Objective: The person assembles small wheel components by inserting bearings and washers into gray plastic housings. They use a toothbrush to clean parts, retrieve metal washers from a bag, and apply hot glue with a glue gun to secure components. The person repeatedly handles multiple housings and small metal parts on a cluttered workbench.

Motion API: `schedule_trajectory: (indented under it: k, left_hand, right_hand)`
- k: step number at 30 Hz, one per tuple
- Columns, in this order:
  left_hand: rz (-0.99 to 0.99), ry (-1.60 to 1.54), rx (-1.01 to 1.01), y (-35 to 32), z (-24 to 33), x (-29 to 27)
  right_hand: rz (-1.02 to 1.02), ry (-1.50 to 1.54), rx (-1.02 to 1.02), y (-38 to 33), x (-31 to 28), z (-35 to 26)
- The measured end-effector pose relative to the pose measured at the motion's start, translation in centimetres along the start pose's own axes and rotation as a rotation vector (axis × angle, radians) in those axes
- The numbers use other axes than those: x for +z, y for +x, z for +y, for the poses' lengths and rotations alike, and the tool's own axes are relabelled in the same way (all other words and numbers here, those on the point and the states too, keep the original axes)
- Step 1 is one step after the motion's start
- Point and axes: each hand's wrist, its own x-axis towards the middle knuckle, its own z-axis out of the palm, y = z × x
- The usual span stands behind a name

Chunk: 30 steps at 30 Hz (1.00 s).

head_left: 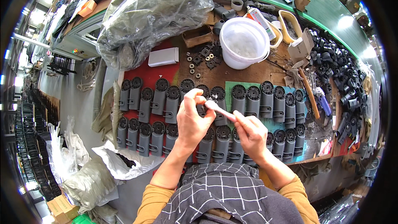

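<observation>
Left hand (191, 120) pinching a small part over grey plastic pieces (166, 103) in two rows, right hand (248, 135) gripping a pale stick (219, 108), white bucket (243, 41) near the bench (232, 76) far edge, little free room

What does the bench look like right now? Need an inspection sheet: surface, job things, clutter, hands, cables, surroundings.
Surface: wooden workbench with a red mat and a green mat, mostly covered.
Job's things: two rows of grey plastic parts with round ribbed heads; a thin pale stick.
Clutter: white bucket, small black gears, white box, pile of black fittings, glue tube, wooden-handled tool, big plastic bag.
Hands: left hand pinches something small at the stick's tip; right hand grips the stick's other end.
Cables: nothing seen.
Surroundings: green conveyor belt behind the bench; sacks and bags on the floor to the left.
</observation>
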Motion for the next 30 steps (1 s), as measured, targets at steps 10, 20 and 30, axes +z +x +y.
schedule_trajectory:
  k: [10,20,30]
  left_hand:
    - [0.054,-0.223,0.105,-0.4,-0.1,0.1]
    - [0.007,-0.187,0.099,-0.2,-0.5,-0.1]
    - [-0.07,-0.206,-0.239,-0.3,-1.6,-0.4]
  right_hand:
    - [0.041,0.116,0.176,-0.4,0.2,0.3]
    - [0.022,0.086,0.09,-0.1,0.3,0.0]
    - [0.077,-0.604,-0.072,12.8,-3.4,8.8]
